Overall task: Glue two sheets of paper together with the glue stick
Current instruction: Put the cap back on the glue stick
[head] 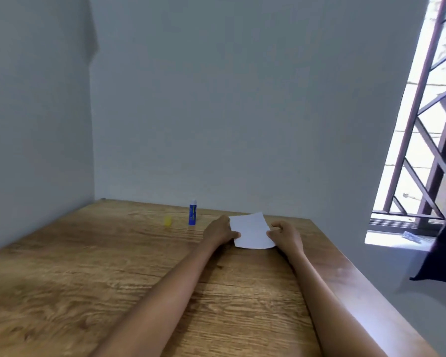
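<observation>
- Far left of the action there's a small yellow plastic cap (168,220) sitting on the brown wood-grain table (88,266), with nothing next to it. Looks like the lid off the glue, so the stick could dry out if it stays open, and a little cap like that rolls off a table easily.
- Just right of it stands the blue glue stick with its pale tip up (193,212), upright near the back wall. It's tall and narrow, so a bump from a forearm reaching across would likely tip it and send it rolling.
- Then the person's left hand (220,231), fingers curled onto the left edge of the white paper (251,231), which sits toward the back right of the table. Can't tell if that's one sheet or two stacked; if it's two, they could slide out of line before the glue grabs.
- The paper's far corner lifts off the table a bit, so there's a risk of a crease or an unstuck corner if it's pressed unevenly.
- The right hand (283,234) pinches the paper's right edge, so the hands are apart, one on each side. Pulling both ways could tear or wrinkle it.
- The table's right edge is near, so a loose sheet could slip off.
</observation>
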The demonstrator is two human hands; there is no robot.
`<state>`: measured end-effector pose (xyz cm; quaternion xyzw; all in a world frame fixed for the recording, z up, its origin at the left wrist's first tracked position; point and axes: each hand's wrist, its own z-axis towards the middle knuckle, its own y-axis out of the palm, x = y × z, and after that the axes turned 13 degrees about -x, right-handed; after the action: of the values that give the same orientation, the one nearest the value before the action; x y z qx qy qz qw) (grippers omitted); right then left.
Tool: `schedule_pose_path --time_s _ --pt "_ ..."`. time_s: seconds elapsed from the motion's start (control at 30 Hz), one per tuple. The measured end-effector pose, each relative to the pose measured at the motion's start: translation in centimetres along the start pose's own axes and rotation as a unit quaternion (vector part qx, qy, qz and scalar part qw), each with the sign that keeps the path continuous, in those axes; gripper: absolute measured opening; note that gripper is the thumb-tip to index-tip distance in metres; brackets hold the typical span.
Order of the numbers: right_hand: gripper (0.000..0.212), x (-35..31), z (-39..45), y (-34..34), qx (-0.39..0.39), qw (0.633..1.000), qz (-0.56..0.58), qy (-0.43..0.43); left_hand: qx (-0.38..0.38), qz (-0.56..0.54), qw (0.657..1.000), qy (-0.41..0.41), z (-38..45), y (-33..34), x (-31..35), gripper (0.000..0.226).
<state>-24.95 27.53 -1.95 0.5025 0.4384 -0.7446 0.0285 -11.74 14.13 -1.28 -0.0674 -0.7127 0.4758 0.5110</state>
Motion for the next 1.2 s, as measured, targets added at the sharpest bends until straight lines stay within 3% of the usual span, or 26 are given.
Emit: schedule_pose_path --time_s 0.17,0.33,0.5,0.57,0.7,0.8,1.0,1.2 --pt "0.024 -0.5 0.1 0.9 0.009 0.990 -0.139 0.017 0.011 0.089 0.996 0.020 0.1 0.3 -0.5 0.030" --pt "0.031 -1.1 -0.6 0.9 0.016 0.979 -0.201 -0.012 0.019 0.068 0.997 0.020 -1.0 0.1 -0.4 0.033" --pt "0.026 -3.3 -2.1 1.6 0.114 0.967 -0.185 -0.130 0.087 0.022 0.996 0.023 -2.8 -2.6 -2.4 0.017" --pt "0.026 -5.1 -2.2 3.1 0.077 0.966 -0.177 -0.170 0.092 0.027 0.995 0.014 -3.6 -3.9 -4.2 0.018" --pt "0.037 -9.2 -1.1 8.0 -0.083 0.968 -0.143 -0.187 0.139 0.008 0.990 -0.009 -4.9 -6.4 -7.7 0.018" --pt "0.050 -11.6 1.1 11.7 -0.133 0.969 -0.118 -0.171 0.181 0.001 0.983 -0.001 -4.6 -8.3 -9.6 0.018" --pt "0.058 -12.0 5.0 15.5 -0.147 0.981 -0.084 -0.095 0.191 -0.025 0.980 0.040 -2.5 -9.5 -11.1 0.017" --pt "0.023 -10.9 4.7 16.2 -0.063 0.986 -0.056 -0.141 0.166 -0.056 0.982 0.066 -1.3 -9.0 -11.2 0.022"
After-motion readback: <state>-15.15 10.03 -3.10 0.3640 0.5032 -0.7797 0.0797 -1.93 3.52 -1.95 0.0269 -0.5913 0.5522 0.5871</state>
